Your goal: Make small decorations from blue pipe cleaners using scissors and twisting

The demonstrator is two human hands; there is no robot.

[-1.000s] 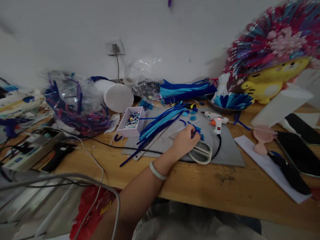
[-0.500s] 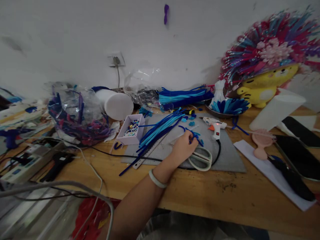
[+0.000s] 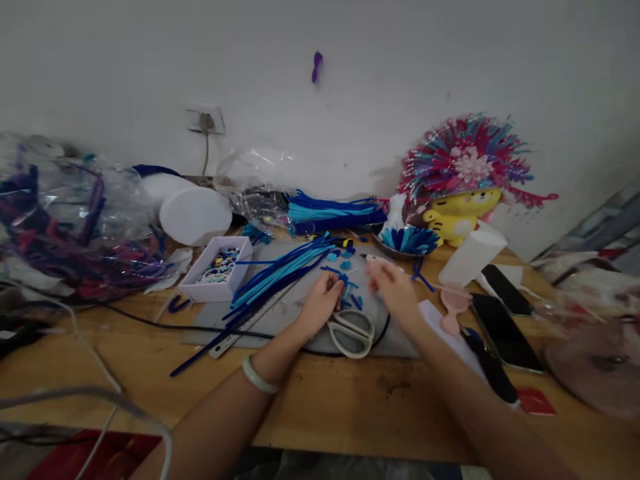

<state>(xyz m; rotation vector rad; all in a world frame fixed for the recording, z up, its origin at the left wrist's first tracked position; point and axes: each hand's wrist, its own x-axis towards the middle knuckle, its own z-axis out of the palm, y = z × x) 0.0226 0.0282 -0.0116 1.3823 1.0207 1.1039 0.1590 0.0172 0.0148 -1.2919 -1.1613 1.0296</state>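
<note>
Blue strip (image 3: 337, 273) in our left hand (image 3: 320, 305)

We pinched the blue strip, and it stuck out just past our left fingertips. Our right hand (image 3: 394, 295) was blurred near the glue gun (image 3: 374, 258); we could not tell its grip. Scissors (image 3: 353, 333) lay nearer us than the left fingers, fuzzy stems (image 3: 280, 273) to their left.

Bead box (image 3: 213, 290) L of stem bundle (image 3: 285, 267), glue gun (image 3: 374, 259) bhd scissors (image 3: 351, 331), phone (image 3: 505, 331) R, toy (image 3: 457, 221) back R
</note>
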